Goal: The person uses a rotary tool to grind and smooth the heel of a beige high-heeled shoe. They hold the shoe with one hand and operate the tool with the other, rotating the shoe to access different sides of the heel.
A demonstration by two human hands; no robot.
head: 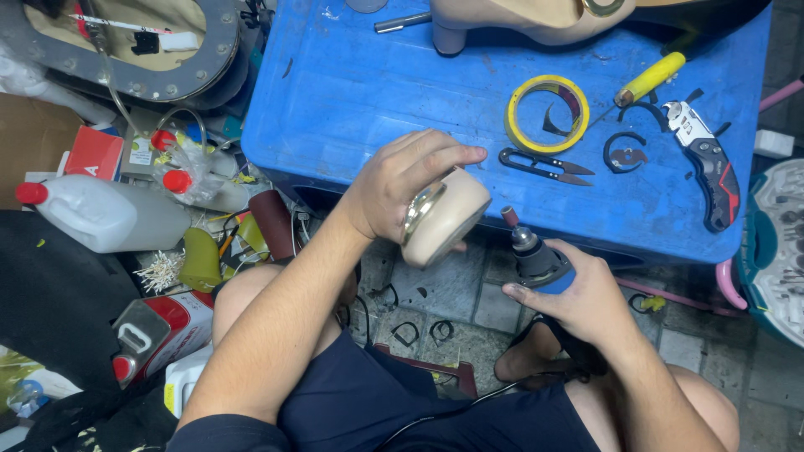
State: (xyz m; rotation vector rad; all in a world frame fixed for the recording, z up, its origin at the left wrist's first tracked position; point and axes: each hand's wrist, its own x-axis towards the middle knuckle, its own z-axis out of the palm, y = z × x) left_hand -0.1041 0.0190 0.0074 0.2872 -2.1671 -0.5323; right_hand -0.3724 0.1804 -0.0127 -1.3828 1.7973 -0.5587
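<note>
While seated at stool edge, both hands busy:
R hand [586, 303]: fingers wrapped round rotary tool [536, 259], bit aimed up-left.
L hand [394, 188]: fingers clamped on beige shoe heel [444, 219], just left of bit, close, contact unclear.
Beyond: thread snips [546, 166], yellow tape roll [547, 113], folding knife [708, 163] on blue stool [335, 92].

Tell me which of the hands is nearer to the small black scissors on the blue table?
The left. The left hand, holding a beige round piece, is just left of the scissors. The right hand, holding a rotary tool, sits lower, below the table edge.
</note>
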